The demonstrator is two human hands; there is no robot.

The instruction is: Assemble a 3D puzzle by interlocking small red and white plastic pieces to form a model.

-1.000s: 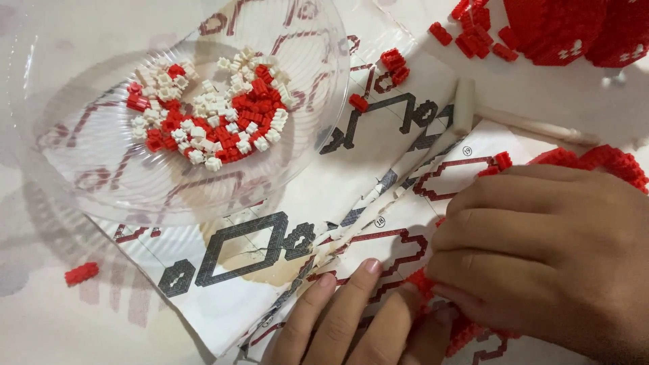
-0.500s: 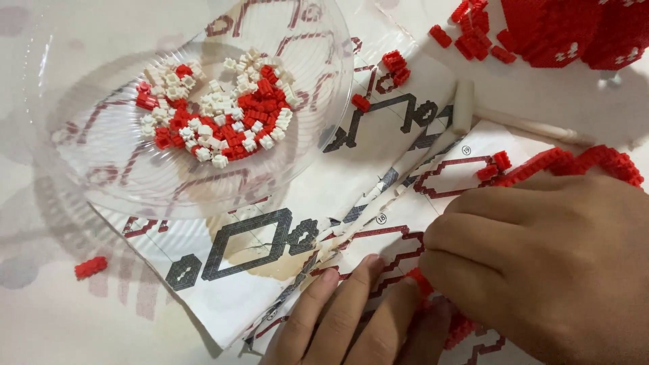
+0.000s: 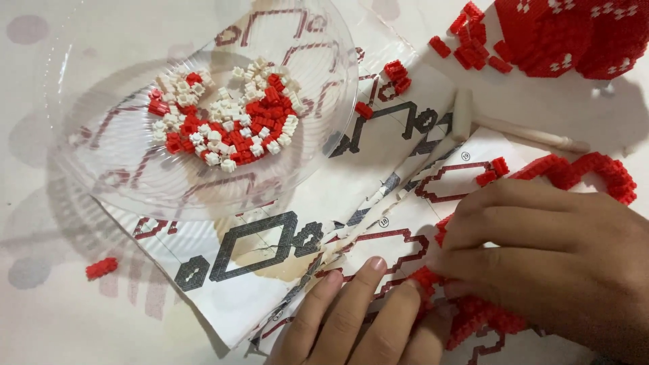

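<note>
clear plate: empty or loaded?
Loaded: the clear plate holds a pile of small red and white bricks near its middle.

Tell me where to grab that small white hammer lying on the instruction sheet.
Probably the free handle end of the white hammer, coming from above on the right. The handle is long and thin and lies flat, clear of both hands; its head rests against the folded instruction sheet.

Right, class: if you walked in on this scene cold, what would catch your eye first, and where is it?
First, the clear plastic plate at upper left, heaped with tiny red and white bricks. Next, the two hands at the bottom: the right hand covers a flat red brick outline, and the left hand presses on the creased instruction sheet. A large red brick build sits in the top right corner.
</note>
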